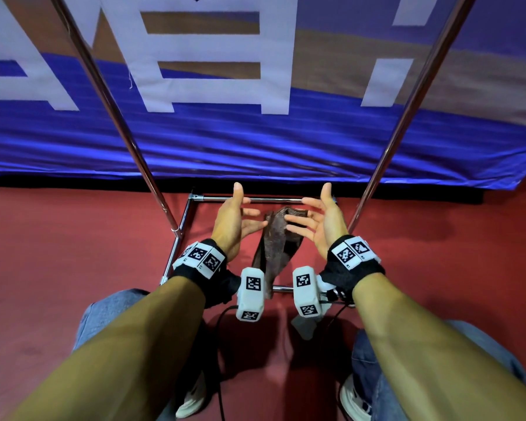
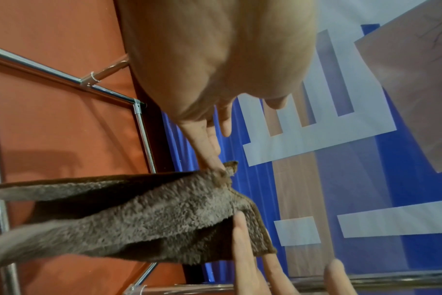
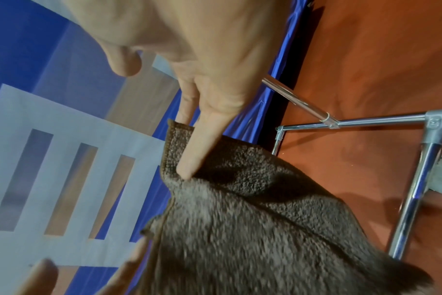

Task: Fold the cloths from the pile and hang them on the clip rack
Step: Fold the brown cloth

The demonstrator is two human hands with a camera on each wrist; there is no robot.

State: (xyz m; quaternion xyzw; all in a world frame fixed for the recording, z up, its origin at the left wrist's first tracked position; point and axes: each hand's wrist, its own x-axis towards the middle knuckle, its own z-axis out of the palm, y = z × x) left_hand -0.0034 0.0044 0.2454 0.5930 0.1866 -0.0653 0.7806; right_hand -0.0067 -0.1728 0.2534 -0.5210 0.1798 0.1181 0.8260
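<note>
A brown fuzzy cloth (image 1: 277,247) hangs in the air between my two hands, low inside the rack's base. My left hand (image 1: 249,217) faces palm inward, and its fingers (image 2: 209,153) pinch the cloth's (image 2: 151,215) left upper corner. My right hand (image 1: 298,217) mirrors it. The cloth's (image 3: 253,219) right upper edge is slotted between two straight fingers (image 3: 197,151). Both thumbs point up, off the cloth. Its lower end drops behind the wrist cameras. The rack's clips are out of view.
The chrome rack base (image 1: 176,238) lies on the red floor, with slanted uprights at left (image 1: 128,141) and right (image 1: 392,153). A blue banner (image 1: 255,141) hangs behind it. A grey cloth (image 1: 304,326) lies by the near bar. My knees and shoes are below.
</note>
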